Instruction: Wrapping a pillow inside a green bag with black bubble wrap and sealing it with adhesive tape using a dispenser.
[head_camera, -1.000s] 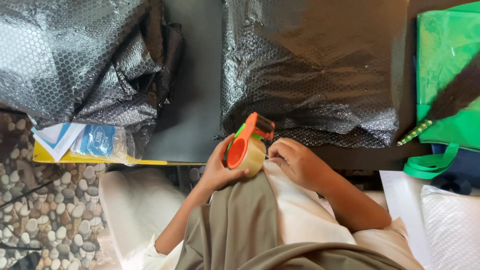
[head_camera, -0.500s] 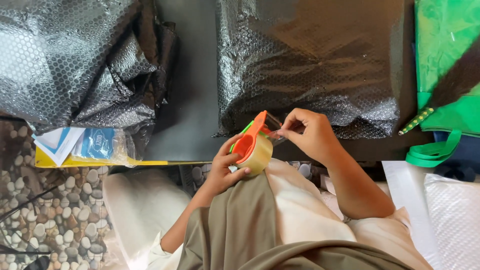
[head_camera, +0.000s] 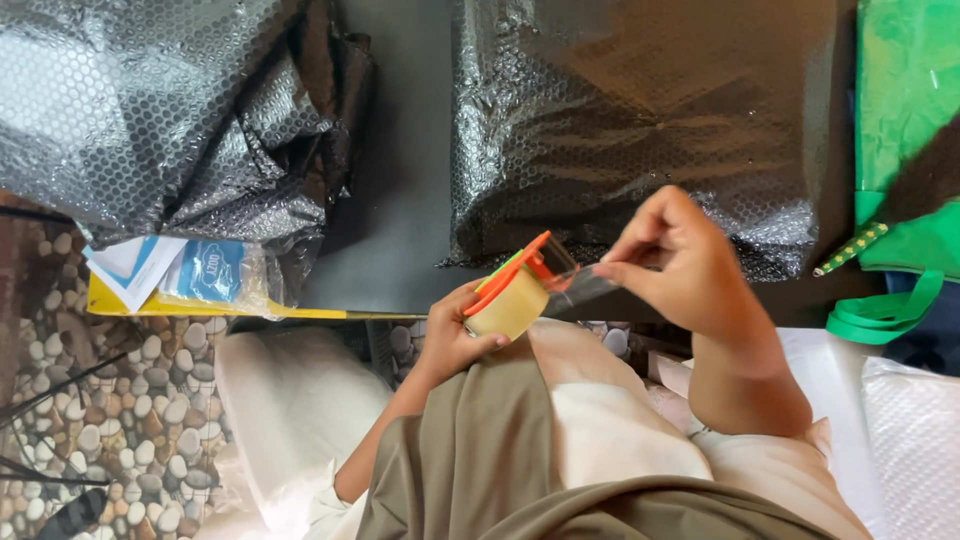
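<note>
Two bare hands work a tape dispenser (head_camera: 512, 290) held just above the person's lap, at the near edge of the dark table (head_camera: 400, 180). The left hand (head_camera: 455, 335) wraps around the roll from below, fingers curled and pressed against its tan side, with the orange frame tilted up toward the right. The right hand (head_camera: 685, 265) pinches the free end of the clear tape strip (head_camera: 585, 287) between thumb and forefinger; the other fingers are folded in behind. The strip runs taut from the dispenser's mouth to that pinch.

By the look of it, the step in hand is drawing out a length of tape. A next move would call for a steady grip on the roll and an even pull, so that the strip does not twist or stick to itself.

Just beyond lies a parcel in black bubble wrap (head_camera: 640, 130), with a crumpled heap of the same wrap (head_camera: 170, 120) to the left.
</note>
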